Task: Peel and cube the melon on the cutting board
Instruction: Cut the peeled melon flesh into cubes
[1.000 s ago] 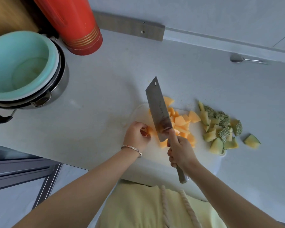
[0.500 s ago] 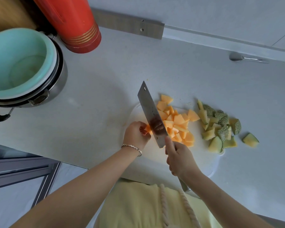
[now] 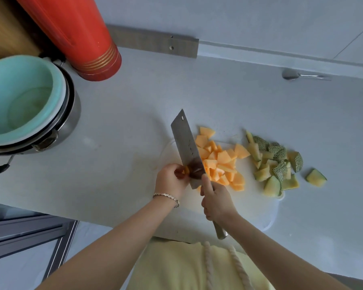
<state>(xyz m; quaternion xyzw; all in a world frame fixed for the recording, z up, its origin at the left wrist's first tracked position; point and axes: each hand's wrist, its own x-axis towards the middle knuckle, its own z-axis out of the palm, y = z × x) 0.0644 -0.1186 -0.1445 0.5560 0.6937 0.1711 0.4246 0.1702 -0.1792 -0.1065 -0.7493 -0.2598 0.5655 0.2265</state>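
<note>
One small orange melon piece point(image 3: 186, 171) was all that remained uncut, pinched between the fingers of the left hand point(image 3: 170, 178) at the near-left part of the white cutting board point(image 3: 253, 206). The right hand point(image 3: 216, 203) was wrapped round the handle of the cleaver point(image 3: 187, 149). Over the last second the blade had shifted leftward, away from the heap of orange cubes point(image 3: 219, 162), and now stood against that held piece, close to the left fingertips. The cubes lay bare to the blade's right, while the green netted rind pieces point(image 3: 276, 162) sat farther right, one of them off the board on the pale desk point(image 3: 113, 143).

Judging from this, the peeling was finished and the cubing nearly so — probably only this last scrap needed chopping, and its smallness put the fingers near the edge.

As for writing, faint marks ran along the flat of the cleaver, too small to read; the red flask point(image 3: 78, 40) showed gold bands only — no legible label.
</note>
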